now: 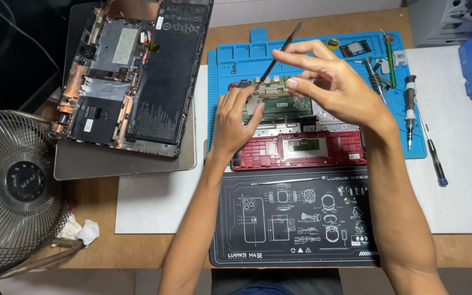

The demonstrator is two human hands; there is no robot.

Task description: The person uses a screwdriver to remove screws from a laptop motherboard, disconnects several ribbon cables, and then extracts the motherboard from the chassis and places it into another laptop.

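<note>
A round wire fan (15, 186) is sitting far left. The left hand (236, 123) is pressing flat, fingers apart, on the red laptop shell (301, 150). The right hand (329, 82) is pinching a thin black pry stick (281, 52), seemingly plastic, above the blue rubber mat (236, 60).

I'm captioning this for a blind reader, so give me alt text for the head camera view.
Two bare hands work on an opened red laptop base on a blue mat: the left hand presses on its board, and the right hand holds a thin black pry tool above it. A second opened laptop and a fan sit to the left, screwdrivers to the right.
</note>
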